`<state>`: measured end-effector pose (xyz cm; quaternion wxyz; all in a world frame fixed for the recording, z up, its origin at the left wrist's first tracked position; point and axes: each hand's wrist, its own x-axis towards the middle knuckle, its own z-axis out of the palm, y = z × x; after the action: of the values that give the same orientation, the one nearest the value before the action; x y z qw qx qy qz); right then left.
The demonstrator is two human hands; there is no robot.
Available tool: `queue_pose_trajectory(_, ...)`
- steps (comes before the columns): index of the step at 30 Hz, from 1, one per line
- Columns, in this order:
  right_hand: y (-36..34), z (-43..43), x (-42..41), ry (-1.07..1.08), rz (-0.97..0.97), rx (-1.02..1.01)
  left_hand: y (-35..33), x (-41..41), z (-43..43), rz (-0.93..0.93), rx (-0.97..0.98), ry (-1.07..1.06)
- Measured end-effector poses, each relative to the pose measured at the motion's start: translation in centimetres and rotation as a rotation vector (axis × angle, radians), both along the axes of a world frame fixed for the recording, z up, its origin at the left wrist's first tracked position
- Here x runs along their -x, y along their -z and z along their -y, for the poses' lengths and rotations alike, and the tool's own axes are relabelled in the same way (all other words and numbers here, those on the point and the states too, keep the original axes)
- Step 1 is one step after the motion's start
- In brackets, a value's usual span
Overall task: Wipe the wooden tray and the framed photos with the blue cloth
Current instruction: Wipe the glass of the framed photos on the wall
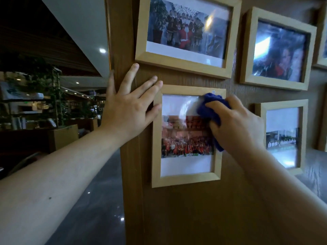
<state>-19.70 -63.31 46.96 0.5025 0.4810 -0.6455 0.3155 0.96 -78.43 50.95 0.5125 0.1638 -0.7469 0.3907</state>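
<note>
Four framed photos show in full on the brown wood wall, with the edge of another at the far right. Right hand is on the lower-left frame, fingers clamped on the bunched blue cloth, pressing it against the glass near the top right corner. Left hand lies flat, fingers spread apart, palm on the wall, fingertips touching that frame's left edge. Above hangs the top-left frame; to the right, the upper-right frame and the lower-right frame. No wooden tray in view.
</note>
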Motion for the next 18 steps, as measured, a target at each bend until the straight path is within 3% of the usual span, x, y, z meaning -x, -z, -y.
queue_pose_trajectory(7,2.7,3.2,-6.1,-0.143,-0.145,-0.058,0.0,-0.1,0.1,0.001,-0.014,0.015)
queue_pose_trajectory(14,4.2,1.4,-1.5,-0.037,0.085,0.055,0.0,0.0,0.0,0.005,-0.039,0.070)
queue_pose_trajectory(18,5.4,2.5,-3.9,-0.128,-0.015,-0.001,0.0,0.0,0.0,0.005,-0.040,0.080)
